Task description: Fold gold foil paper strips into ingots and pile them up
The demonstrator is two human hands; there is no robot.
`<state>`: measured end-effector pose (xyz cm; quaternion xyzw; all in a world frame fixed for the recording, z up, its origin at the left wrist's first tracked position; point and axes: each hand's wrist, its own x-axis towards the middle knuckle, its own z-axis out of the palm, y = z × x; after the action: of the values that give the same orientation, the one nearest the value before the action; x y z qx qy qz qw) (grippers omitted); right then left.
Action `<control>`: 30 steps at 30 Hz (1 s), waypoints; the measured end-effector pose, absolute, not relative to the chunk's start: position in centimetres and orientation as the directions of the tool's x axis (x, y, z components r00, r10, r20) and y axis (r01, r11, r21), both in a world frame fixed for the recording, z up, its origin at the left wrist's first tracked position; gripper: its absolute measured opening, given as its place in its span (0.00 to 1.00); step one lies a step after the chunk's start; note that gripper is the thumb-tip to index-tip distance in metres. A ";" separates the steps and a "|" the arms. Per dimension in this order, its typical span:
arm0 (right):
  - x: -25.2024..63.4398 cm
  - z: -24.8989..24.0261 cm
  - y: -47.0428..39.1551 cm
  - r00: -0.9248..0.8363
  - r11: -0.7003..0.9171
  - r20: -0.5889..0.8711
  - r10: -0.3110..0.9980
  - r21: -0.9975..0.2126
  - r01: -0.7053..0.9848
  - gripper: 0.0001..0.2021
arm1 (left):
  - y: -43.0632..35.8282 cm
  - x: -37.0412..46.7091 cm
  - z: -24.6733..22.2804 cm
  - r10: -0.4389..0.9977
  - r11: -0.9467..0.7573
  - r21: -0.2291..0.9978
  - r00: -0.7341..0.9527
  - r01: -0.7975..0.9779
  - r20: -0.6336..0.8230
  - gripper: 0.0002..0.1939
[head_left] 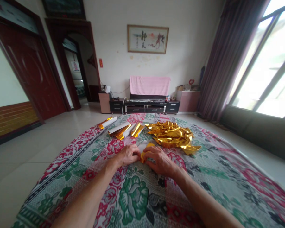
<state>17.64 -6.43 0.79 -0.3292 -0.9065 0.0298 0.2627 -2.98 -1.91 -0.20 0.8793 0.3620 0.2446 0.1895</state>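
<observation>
Between my two hands, just above the flowered tablecloth (133, 196), is a sheet of gold foil paper (143, 146) with a white back. My left hand (129, 154) pinches its near left side, fingers curled in. From the right, my right hand (158, 159) closes over the same paper, its fingers bent around the edge. My hands partly hide the sheet. Beyond them lies a heap of folded gold paper pieces (173, 134), shiny and pointed. To the left of the heap rest several curled gold-and-white sheets (123, 129), and another curled sheet (108, 122) sits farther left.
The round table's cloth edge (68, 144) curves around the far side. Past it stand a low black TV cabinet (144, 106) and a TV under a pink cloth (149, 85). A purple curtain (222, 60) hangs by the window at right; a red door (28, 60) is at left.
</observation>
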 end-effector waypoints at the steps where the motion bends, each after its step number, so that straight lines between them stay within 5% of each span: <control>1: 17.7 1.0 -6.5 -0.661 0.789 0.446 0.604 -0.215 0.575 0.08 | -1.9 -3.0 -0.2 0.730 -0.664 0.517 0.620 0.541 0.289 0.06; 24: 16.9 0.8 -6.9 -0.686 0.785 0.414 0.598 -0.127 0.606 0.11 | -1.7 -2.7 -0.1 0.687 -0.713 0.502 0.628 0.490 0.364 0.08; 30: 17.1 0.9 -6.6 -0.700 0.801 0.402 0.590 -0.182 0.570 0.12 | -1.5 -2.8 0.0 0.676 -0.723 0.501 0.638 0.476 0.369 0.06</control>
<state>17.08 -6.63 0.94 -0.3147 -0.9218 0.0220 0.2255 -2.82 -1.51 -0.04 0.8865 0.3250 0.2749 0.1816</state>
